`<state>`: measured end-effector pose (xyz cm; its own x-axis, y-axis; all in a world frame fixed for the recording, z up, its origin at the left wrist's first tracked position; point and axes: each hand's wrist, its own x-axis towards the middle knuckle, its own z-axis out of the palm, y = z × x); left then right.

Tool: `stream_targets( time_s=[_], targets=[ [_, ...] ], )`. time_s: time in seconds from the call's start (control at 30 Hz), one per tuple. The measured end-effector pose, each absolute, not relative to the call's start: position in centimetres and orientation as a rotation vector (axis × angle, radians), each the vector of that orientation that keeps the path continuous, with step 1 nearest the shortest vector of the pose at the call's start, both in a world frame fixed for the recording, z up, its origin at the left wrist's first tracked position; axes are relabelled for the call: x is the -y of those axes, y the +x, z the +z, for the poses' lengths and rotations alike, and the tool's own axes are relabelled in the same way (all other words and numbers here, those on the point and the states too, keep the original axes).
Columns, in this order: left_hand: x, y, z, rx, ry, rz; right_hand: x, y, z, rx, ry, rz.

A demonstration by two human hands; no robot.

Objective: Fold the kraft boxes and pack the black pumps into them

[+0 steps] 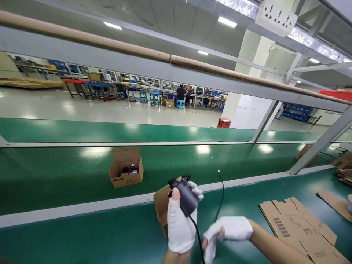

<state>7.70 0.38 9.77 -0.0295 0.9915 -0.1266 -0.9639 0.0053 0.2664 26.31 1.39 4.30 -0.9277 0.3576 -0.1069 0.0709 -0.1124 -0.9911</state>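
My left hand (181, 223), in a white fingertip-less glove, grips a small black pump-like device (188, 198) with short stubs at its upper end. A black cable (197, 231) runs from the device's lower end toward my right hand (224, 231). That hand, gloved the same way and slightly blurred, has its fingers bent down and closed around the cable. The cable's far stretch rises beyond the hand and ends in a small white connector (219, 171). Just behind my left hand stands an open cardboard box (161, 205), partly hidden by it.
Another open box (128, 179) with dark parts inside sits on the green conveyor belt (68, 176). Flattened cartons (299, 227) lie on the green bench at right. A slanted metal post (321, 143) and a long overhead rail (110, 51) frame the bench.
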Motion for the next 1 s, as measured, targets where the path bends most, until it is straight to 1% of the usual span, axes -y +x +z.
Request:
stream_targets(
  time_s=[0.07,0.13,0.23,0.33,0.37,0.43,0.53,0.6,0.63,0.73,0.83,1.0],
  targets=[
    [-0.9,7.7,9.5,-0.417,0.197,1.645,0.6,26.2,5.7,2.040,-0.400,2.201],
    [-1.1,8.0,9.1,-0.459,0.329,1.633,1.3,26.2,7.7,2.050,-0.368,2.142],
    [-1.2,8.5,8.5,-0.482,0.532,1.592,1.6,26.4,10.7,1.868,-0.298,2.068],
    [-0.9,8.6,8.1,-0.479,0.775,1.515,1.8,26.8,13.6,1.622,-0.289,2.184],
    [-0.8,8.6,8.1,-0.448,0.833,1.460,1.9,27.0,14.5,1.582,-0.337,2.171],
    [-0.5,8.7,8.2,-0.348,0.903,1.312,1.8,27.2,16.5,1.614,-0.532,1.994],
    [0.1,9.0,8.2,-0.183,0.988,1.048,0.7,26.9,18.5,1.757,-0.965,1.505],
    [0.5,9.2,8.0,-0.118,1.020,0.902,-0.4,26.5,18.8,1.818,-1.169,1.230],
    [0.6,9.3,7.8,-0.096,1.018,0.853,-1.0,26.2,18.6,1.838,-1.224,1.152],
    [1.1,9.3,7.4,-0.043,0.956,0.806,-2.0,25.6,17.0,1.875,-1.257,1.118],
    [1.2,9.0,7.3,-0.016,0.892,0.867,-1.8,25.3,15.4,1.887,-1.300,1.104],
    [0.5,9.1,7.9,-0.218,0.575,1.131,0.1,24.4,14.2,2.007,-1.216,0.852]
  ],
)
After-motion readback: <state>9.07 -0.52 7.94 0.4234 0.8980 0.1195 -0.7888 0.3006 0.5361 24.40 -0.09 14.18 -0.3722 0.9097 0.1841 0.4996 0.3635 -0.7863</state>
